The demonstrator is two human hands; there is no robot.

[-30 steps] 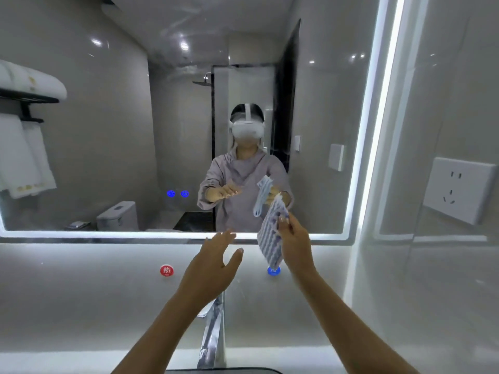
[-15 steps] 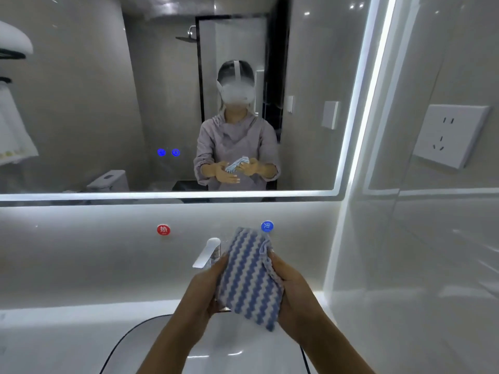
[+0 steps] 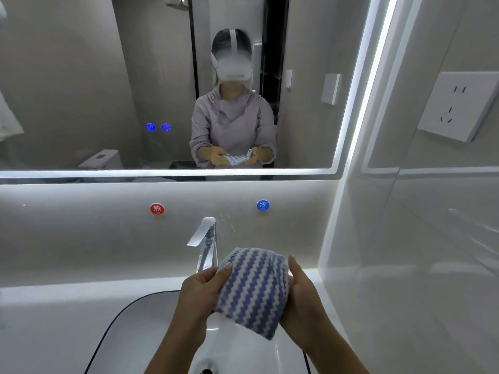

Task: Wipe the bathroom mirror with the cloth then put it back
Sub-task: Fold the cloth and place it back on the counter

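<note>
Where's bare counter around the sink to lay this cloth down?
Widest bare patch: counter left of the basin. Right of it, only a narrow strip along the side wall. Centre is crowded: faucet, left hand and right hand gripping the cloth.

Cloth (image 3: 252,288) between both hands, above sink basin (image 3: 151,333), in front of faucet (image 3: 206,238). Left hand (image 3: 198,292) on cloth's left edge, right hand (image 3: 302,295) on its right edge. Basin set in counter (image 3: 54,319); faucet at basin's rear. On back wall behind faucet: left marker (image 3: 157,208) and right marker (image 3: 262,205), either side of it. Mirror (image 3: 81,76) above markers. Touch buttons (image 3: 158,127) on mirror, left of centre. Socket (image 3: 456,106) on right side wall, beside mirror
</note>
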